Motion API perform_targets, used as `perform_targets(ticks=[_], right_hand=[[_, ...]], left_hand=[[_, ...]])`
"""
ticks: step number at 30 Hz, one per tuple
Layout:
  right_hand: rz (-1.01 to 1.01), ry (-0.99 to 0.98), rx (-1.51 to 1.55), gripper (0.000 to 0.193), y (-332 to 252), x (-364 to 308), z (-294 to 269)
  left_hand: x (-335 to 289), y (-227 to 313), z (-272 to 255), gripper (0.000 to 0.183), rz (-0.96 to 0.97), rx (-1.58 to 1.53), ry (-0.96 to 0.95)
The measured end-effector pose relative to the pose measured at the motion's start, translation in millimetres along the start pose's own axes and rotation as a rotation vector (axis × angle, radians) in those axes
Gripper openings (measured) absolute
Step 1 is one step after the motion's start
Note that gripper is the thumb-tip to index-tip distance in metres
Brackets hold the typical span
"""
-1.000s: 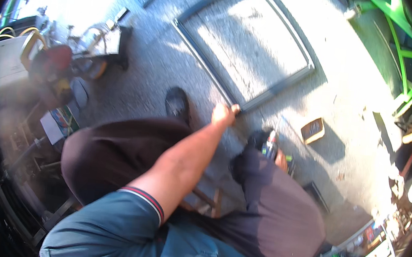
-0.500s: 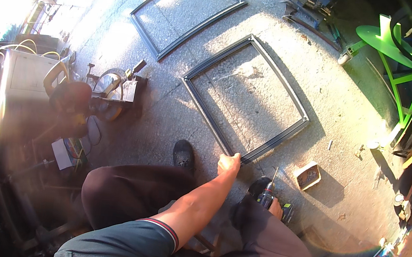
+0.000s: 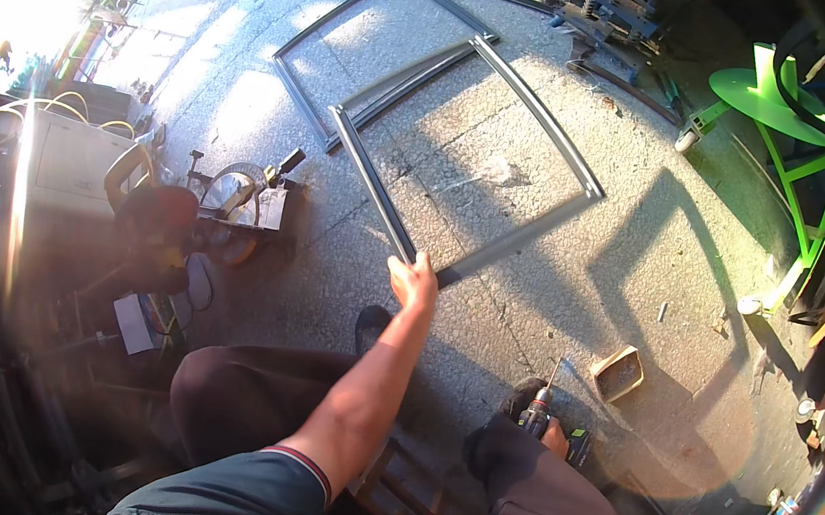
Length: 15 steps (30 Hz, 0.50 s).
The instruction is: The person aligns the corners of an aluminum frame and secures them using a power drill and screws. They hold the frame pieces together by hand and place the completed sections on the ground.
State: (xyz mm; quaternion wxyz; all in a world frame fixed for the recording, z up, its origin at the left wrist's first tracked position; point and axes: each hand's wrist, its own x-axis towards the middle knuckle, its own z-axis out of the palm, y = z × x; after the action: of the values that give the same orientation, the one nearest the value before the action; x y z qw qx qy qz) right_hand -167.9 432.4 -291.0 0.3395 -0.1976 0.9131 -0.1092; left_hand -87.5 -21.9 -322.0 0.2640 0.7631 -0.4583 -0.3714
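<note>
A dark grey rectangular metal frame (image 3: 540,113) is raised off the floor and tilted, its shadow falling well to its right. My left hand (image 3: 415,280) is closed around its near corner, arm stretched forward. Down by my right knee, my right hand (image 3: 556,438) grips a cordless drill (image 3: 533,419) whose long bit points forward; my leg partly hides that hand. Beyond the raised frame, a second similar frame (image 3: 303,103) lies on the floor, partly overlapped by the first in view.
A small open box (image 3: 618,374) sits right of the drill. On the left stand a mitre saw (image 3: 243,197) and a pale cabinet (image 3: 66,156) with hoses. At right is a bright green wheeled stand (image 3: 771,99); metal parts (image 3: 615,7) are piled at the far edge.
My left hand has lifted the nearer frame off the floor and shifted it left and away. Its shadow has separated to the right. The drill stays by my right knee in my right hand.
</note>
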Motion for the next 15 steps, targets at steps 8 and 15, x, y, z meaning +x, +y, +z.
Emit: perform_targets(ticks=[8,15], right_hand=[[0.060,-0.126,-0.018,0.063,-31,-6,-12],[0.134,-0.076,-0.049,0.060,-24,-21,-15]], left_hand=[[235,149,22,0.070,0.073,0.154,0.134],[270,198,-11,0.080,0.508,0.372,0.125]])
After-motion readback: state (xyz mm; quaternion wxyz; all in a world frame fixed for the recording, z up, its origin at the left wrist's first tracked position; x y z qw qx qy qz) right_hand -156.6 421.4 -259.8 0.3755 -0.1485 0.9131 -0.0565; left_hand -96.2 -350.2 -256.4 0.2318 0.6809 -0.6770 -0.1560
